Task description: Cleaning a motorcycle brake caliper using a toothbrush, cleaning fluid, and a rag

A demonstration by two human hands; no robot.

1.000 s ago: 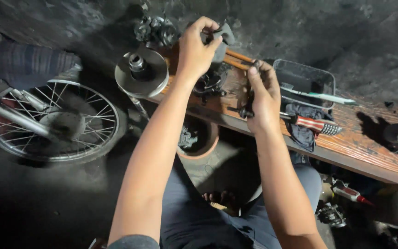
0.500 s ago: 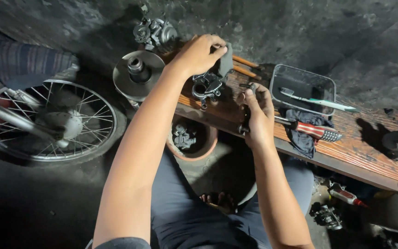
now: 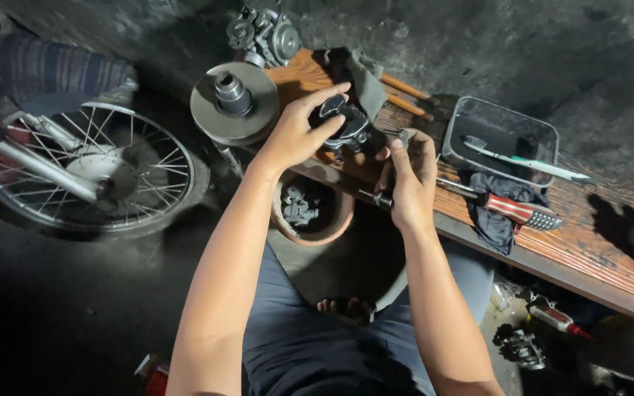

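Note:
My left hand grips a small dark metal engine part and holds it on the wooden board. My right hand is closed around a dark slim tool right beside that part, its tip near the part's lower side. A grey rag lies just behind the part. Below my hands a clay-coloured bowl with small metal pieces stands on the floor.
A round metal pulley disc and another engine piece sit left of the board. A spoked wheel lies at left. On the board are a metal tray with a toothbrush, a red-handled tool and a dark cloth.
My left hand has come down from the far edge of the board onto the engine part. My right hand has shifted with the tool closer to that part.

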